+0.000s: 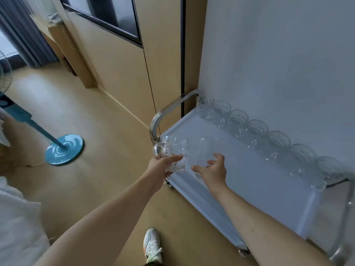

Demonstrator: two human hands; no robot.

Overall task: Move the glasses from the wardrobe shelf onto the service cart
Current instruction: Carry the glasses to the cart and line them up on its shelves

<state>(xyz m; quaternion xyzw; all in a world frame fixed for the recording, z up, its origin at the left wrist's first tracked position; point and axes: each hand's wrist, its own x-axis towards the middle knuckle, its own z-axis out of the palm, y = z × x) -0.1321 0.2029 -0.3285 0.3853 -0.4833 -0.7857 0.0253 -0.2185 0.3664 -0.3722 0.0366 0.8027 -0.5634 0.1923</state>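
Glass mug [173,155]: left hand [160,167] grips its body, handle out, at the cart's near-left corner, probably for set-down. Right hand [212,170], fingers spread and holding nothing, hovers above the cart surface [259,169] beside it. Placed mugs [257,131] line the wall edge, likely keeping the front free.

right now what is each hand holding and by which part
The left hand grips a glass mug around its body, handle free. The right hand is spread open over the service cart, holding nothing.
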